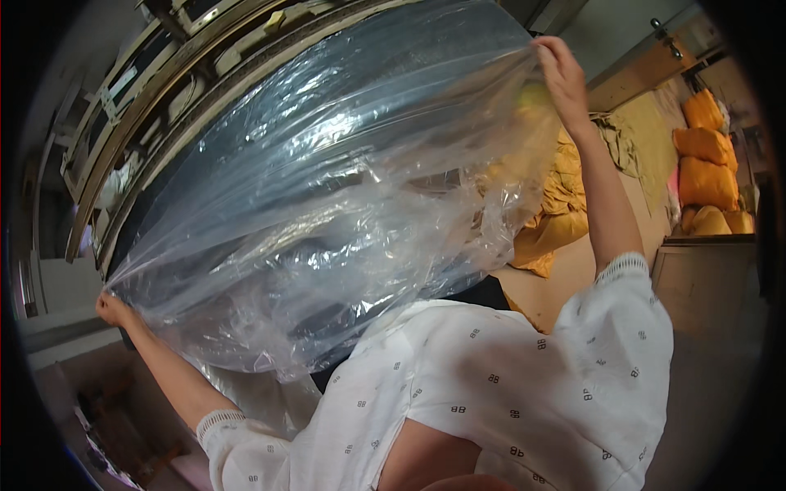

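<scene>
Left hand: my left hand (113,309), far out at the left, is clenched on a gathered corner of the clear plastic sheet (327,213); the film bunches to a point at my fingers.
Right hand: my right hand (563,78), higher up and well apart from the left, grasps the sheet's other end, fingers curled over its edge.
Sheet: it hangs stretched between my two hands, in front of my body, taut in long creases along the upper part and loose and crumpled below.
Lower edge: it sags in a wrinkled curve close to the front of my white shirt (516,368); whether they touch I cannot tell.
Under the film: a broad dark surface (151,196) shows through, its far edge running alongside the long frame.
Far side: the long frame (123,143) of rails curves past at upper left, just beyond the sheet; my left hand is near its lower end.
Right side: a heap of yellow-orange cloth (565,200) lies beside and partly behind the sheet's right end, on a beige surface (553,299), and my right forearm passes in front of this side.
Room to move: the beige surface extends between the cloth heap and my right sleeve; stacked orange bundles (708,168) stand farther right, well apart from my forearm.
</scene>
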{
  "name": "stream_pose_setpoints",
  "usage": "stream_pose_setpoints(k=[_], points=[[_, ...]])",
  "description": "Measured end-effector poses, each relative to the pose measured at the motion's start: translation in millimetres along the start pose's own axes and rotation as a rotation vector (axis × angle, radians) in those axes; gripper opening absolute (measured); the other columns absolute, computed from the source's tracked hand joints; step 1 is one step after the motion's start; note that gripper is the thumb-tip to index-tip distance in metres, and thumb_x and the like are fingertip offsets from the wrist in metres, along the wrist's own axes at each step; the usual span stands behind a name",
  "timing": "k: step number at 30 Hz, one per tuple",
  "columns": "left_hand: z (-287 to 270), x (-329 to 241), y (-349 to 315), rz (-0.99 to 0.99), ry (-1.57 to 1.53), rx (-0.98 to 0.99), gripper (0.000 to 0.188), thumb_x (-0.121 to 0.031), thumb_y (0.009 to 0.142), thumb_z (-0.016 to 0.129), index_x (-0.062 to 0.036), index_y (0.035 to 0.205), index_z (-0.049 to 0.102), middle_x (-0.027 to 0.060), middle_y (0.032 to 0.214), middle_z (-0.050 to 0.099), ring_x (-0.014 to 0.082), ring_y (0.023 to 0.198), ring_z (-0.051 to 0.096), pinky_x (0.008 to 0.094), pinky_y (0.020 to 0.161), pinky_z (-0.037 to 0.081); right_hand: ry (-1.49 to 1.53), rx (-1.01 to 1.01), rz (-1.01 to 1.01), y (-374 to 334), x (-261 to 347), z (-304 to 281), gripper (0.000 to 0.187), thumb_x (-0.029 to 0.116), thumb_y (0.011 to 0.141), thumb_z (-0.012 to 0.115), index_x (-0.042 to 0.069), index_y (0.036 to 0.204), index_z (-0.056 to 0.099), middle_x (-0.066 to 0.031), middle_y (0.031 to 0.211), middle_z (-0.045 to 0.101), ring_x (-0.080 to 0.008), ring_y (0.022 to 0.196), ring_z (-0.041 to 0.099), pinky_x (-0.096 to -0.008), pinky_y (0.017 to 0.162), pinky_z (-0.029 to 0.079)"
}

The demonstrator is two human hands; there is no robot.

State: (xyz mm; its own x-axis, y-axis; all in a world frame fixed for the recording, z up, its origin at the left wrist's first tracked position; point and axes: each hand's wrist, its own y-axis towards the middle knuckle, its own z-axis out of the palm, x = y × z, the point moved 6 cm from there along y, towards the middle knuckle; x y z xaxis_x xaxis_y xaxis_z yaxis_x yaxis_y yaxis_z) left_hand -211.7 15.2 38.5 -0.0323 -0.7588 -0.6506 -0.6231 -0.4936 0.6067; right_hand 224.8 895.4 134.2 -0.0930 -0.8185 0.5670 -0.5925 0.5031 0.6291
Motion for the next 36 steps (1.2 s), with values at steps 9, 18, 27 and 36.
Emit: stream_pose_setpoints(k=[9, 18, 27, 36], points=[[-23.1, 31.2, 20.5, -0.089, -0.021, -0.014, 0.037, -0.029, 0.084, 0.055, 0.0040, 0.100, 0.060, 0.0146, 0.099, 0.063, 0.0235, 0.089, 0.058, 0.0324, 0.081, 0.044, 0.355, 0.447, 0.203, 91.5, -49.2, 102.0, 0.024, 0.030, 0.091, 0.054, 0.007, 0.090, 0.059, 0.0067, 0.067, 0.047, -0.0029, 0.062, 0.040, -0.0181, 0.056, 0.033], [-30.0, 6.9, -2.2, -0.240, -0.295, 0.059, 0.035, -0.024, 0.084, 0.055, 0.0053, 0.101, 0.059, 0.0140, 0.102, 0.061, 0.0211, 0.089, 0.057, 0.0304, 0.080, 0.045, 0.407, 1.135, 0.548, 99.7, -28.8, 128.0, 0.026, 0.036, 0.079, 0.067, 0.013, 0.086, 0.059, 0.0121, 0.062, 0.036, -0.0002, 0.052, 0.028, -0.0171, 0.046, 0.021], [-30.6, 18.2, 6.9, -0.148, -0.253, -0.010, 0.030, -0.020, 0.082, 0.055, 0.0061, 0.098, 0.060, 0.0125, 0.099, 0.061, 0.0204, 0.085, 0.057, 0.0316, 0.077, 0.046, 0.205, 1.101, 0.350, 115.2, -2.0, 155.8, 0.020, 0.032, 0.078, 0.068, 0.014, 0.078, 0.060, 0.0109, 0.062, 0.043, 0.0007, 0.056, 0.036, -0.0167, 0.047, 0.028], [-130.0, 50.6, 19.1, -0.277, -0.480, -0.012, 0.024, -0.015, 0.087, 0.057, -0.0004, 0.106, 0.059, 0.0093, 0.103, 0.061, 0.0192, 0.095, 0.057, 0.0292, 0.084, 0.046, 0.015, 0.407, -0.132, 94.7, 3.4, 202.0, 0.021, 0.026, 0.078, 0.066, 0.005, 0.083, 0.063, -0.0032, 0.067, 0.054, -0.0118, 0.062, 0.050, -0.0260, 0.060, 0.041]])
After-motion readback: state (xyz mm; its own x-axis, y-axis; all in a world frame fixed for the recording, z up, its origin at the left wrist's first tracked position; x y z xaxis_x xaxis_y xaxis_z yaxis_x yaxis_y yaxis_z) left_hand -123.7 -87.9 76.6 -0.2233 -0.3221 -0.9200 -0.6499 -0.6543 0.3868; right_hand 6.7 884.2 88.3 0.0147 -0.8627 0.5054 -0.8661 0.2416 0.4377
